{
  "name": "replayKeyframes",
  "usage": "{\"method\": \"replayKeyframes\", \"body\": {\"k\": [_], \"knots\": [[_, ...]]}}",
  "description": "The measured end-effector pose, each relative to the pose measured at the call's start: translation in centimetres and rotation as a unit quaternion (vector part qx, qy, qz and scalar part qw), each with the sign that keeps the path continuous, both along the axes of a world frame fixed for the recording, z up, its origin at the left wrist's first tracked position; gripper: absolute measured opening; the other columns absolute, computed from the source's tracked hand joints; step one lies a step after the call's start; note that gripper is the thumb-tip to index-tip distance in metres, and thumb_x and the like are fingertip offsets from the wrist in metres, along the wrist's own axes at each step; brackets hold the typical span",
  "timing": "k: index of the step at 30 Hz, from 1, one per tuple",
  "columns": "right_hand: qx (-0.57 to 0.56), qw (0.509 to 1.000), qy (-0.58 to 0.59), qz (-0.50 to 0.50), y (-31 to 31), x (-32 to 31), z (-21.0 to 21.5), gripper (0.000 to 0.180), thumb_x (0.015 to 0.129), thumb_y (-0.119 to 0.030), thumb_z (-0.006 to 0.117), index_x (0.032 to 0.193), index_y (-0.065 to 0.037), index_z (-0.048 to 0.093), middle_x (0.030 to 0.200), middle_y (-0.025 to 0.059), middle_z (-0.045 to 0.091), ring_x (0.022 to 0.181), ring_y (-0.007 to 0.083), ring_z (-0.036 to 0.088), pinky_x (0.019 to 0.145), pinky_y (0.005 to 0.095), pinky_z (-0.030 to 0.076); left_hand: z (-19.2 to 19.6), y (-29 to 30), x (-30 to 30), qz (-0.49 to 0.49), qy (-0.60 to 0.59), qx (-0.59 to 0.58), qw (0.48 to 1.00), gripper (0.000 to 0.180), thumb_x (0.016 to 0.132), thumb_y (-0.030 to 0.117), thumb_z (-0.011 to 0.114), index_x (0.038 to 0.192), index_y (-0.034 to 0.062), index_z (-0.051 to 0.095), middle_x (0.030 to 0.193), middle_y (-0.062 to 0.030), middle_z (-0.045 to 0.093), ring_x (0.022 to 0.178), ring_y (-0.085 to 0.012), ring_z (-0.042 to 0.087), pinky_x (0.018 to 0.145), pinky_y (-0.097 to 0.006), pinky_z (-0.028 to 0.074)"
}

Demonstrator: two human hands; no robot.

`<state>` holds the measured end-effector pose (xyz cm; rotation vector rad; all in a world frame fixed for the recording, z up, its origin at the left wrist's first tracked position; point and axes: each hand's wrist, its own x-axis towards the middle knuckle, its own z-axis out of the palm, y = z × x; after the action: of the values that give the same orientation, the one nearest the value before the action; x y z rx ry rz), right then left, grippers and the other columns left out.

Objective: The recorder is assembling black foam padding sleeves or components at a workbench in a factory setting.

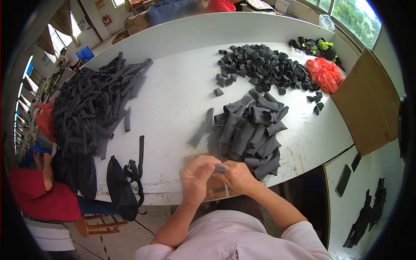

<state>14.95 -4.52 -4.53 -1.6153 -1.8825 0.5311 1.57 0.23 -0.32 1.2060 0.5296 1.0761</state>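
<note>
Close to the table's near edge, my left hand point(197, 174) and my right hand point(238, 177) meet in front of my body. Both are closed, pinching a small dark grey fabric piece point(220, 169) between their fingertips; most of it is hidden by the fingers. Just beyond lies a heap of dark grey fabric tubes point(249, 130), with a couple of loose strips point(202, 130) on its left side. Farther back spreads a pile of short dark fabric loops point(264, 65). Under my hands is a brown cardboard piece point(212, 190).
A large pile of long dark tubes point(93, 99) covers the table's left side, with a black bag point(121, 190) at the edge. A red plastic bag point(324, 74) and a cardboard sheet point(366, 104) stand at right. A person in red point(43, 190) sits at left.
</note>
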Motion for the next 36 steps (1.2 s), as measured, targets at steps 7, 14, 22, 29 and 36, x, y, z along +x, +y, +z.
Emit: {"method": "replayKeyframes", "body": {"k": [7, 14, 22, 29, 36], "knots": [[0.048, 0.998, -0.042, 0.026, 0.4, 0.4, 2.0, 0.028, 0.079, -0.032, 0.055, 0.073, -0.004, 0.054, 0.069, 0.0107, 0.055, 0.068, 0.0298, 0.054, 0.057, 0.0390, 0.042, -0.9, 0.6, -0.5, 0.057, -0.161, -0.057, 0.984, 0.015, 0.084, 0.014, 0.055, 0.083, -0.0008, 0.056, 0.085, -0.0090, 0.056, 0.082, -0.0158, 0.050, 0.078, -0.029, 0.038], [0.032, 0.999, -0.030, -0.003, 0.5, -0.4, 0.7, 0.030, 0.079, -0.032, 0.055, 0.069, -0.005, 0.052, 0.064, 0.0098, 0.054, 0.063, 0.0289, 0.054, 0.054, 0.0394, 0.042, -1.1, 0.4, -0.2, 0.077, -0.120, -0.077, 0.987, 0.015, 0.085, 0.016, 0.052, 0.080, 0.0019, 0.053, 0.078, -0.0089, 0.055, 0.079, -0.0191, 0.050, 0.079, -0.033, 0.040], [0.093, 0.994, -0.056, 0.006, 1.3, -0.6, 0.2, 0.029, 0.077, -0.031, 0.058, 0.063, -0.006, 0.050, 0.063, 0.0088, 0.055, 0.061, 0.0271, 0.055, 0.052, 0.0370, 0.042, -1.2, 0.6, -0.9, 0.041, -0.200, -0.155, 0.967, 0.016, 0.086, 0.017, 0.050, 0.081, 0.0028, 0.051, 0.080, -0.0090, 0.054, 0.081, -0.0224, 0.051, 0.079, -0.035, 0.042], [0.095, 0.994, -0.051, 0.000, 0.5, -0.7, 0.1, 0.029, 0.077, -0.031, 0.058, 0.063, -0.006, 0.049, 0.061, 0.0079, 0.054, 0.058, 0.0269, 0.054, 0.050, 0.0371, 0.042, -1.3, 0.3, -0.8, 0.049, -0.166, -0.122, 0.977, 0.014, 0.086, 0.016, 0.051, 0.082, 0.0027, 0.051, 0.080, -0.0098, 0.055, 0.082, -0.0232, 0.052, 0.081, -0.035, 0.041], [0.114, 0.993, -0.016, -0.030, 0.5, -0.6, -1.0, 0.029, 0.077, -0.029, 0.058, 0.063, -0.006, 0.049, 0.059, 0.0078, 0.051, 0.058, 0.0263, 0.053, 0.049, 0.0379, 0.041, -0.2, 0.7, -1.4, 0.000, 0.005, -0.024, 1.000, 0.013, 0.085, 0.012, 0.054, 0.090, -0.0004, 0.055, 0.087, -0.0128, 0.059, 0.083, -0.0187, 0.055, 0.078, -0.031, 0.043]]}}
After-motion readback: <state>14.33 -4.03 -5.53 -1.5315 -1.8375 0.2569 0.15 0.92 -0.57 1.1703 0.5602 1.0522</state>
